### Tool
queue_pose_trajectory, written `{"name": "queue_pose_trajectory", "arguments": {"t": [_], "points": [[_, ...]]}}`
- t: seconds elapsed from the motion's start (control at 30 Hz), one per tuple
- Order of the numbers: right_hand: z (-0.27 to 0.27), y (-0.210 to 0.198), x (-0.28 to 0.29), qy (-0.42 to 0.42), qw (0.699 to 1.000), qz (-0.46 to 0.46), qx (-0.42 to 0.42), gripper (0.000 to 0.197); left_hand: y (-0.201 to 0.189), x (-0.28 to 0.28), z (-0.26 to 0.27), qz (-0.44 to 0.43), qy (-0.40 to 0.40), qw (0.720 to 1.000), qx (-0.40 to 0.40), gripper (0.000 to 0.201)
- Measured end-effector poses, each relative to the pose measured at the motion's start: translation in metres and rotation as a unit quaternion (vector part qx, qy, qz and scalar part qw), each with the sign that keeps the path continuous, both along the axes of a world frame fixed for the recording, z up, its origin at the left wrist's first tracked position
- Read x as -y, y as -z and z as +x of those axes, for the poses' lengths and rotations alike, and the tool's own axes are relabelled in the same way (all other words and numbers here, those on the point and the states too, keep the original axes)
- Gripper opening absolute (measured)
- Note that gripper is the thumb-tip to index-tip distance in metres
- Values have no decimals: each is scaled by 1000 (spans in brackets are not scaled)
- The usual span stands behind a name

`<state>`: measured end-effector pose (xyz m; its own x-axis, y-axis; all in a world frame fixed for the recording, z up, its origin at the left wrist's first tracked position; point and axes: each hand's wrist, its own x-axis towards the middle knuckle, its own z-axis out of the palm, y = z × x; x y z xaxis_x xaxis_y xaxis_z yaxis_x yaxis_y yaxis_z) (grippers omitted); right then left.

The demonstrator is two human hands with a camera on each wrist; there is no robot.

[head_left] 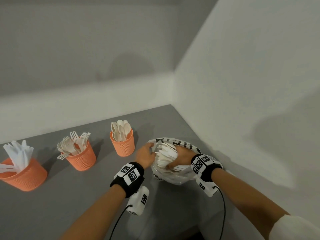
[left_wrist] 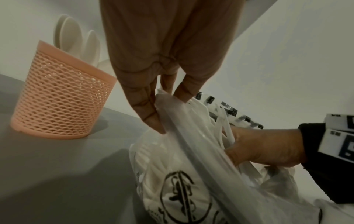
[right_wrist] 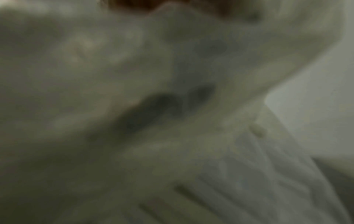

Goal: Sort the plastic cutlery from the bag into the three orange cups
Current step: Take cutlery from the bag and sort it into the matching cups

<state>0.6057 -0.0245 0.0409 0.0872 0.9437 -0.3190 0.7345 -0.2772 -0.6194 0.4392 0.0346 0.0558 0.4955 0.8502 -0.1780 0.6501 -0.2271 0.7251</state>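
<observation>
A white plastic bag with black print lies on the grey table near the right wall, full of white cutlery. My left hand pinches the bag's rim and holds it open. My right hand is inside the bag, its fingers curled round a bundle of cutlery. Three orange mesh cups stand in a row: knives in the left cup, forks in the middle cup, spoons in the right cup. The right wrist view shows only blurred bag plastic.
White walls meet in a corner just behind and to the right of the bag. Bare grey table lies in front of the cups. The spoon cup stands close to my left hand. Cables run from both wrist cameras.
</observation>
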Motion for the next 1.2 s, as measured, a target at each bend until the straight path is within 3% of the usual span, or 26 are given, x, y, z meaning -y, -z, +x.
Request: {"name": "queue_pose_trajectory", "arguments": {"t": [0.07,0.2,0.3,0.43,0.5,0.6,0.67,0.8,0.97,1.1,1.2], "points": [[-1,0,0,3,1000,12,20,87,-1,1,-1,-4,0,1000,3,45],[-7,-5,2,1,997,58,45,57,-1,1,-2,-13,-9,1000,14,44],[-14,-9,4,12,993,115,16,47,-1,1,-2,-29,-19,999,34,39],[-21,-23,0,65,979,177,-70,21,-2,1,-6,-67,-14,996,58,36],[-28,-38,-4,114,962,210,-130,30,-4,0,-11,-59,-11,995,81,33],[-36,-54,-15,192,919,236,-252,26,-13,-2,-22,-34,-69,984,163,25],[-43,-59,-27,227,887,229,-330,23,-18,-6,-32,-53,-125,962,237,24],[-72,-67,-48,242,838,231,-431,24,-28,-6,-57,-224,-200,883,361,23],[-133,-73,-67,217,822,244,-467,23,-22,1,-92,-401,-227,793,399,38],[-185,-71,-78,221,808,256,-483,25,-21,-2,-120,-464,-245,713,465,50],[-218,-67,-80,228,817,256,-464,19,-30,-4,-135,-452,-242,701,495,38]]}}
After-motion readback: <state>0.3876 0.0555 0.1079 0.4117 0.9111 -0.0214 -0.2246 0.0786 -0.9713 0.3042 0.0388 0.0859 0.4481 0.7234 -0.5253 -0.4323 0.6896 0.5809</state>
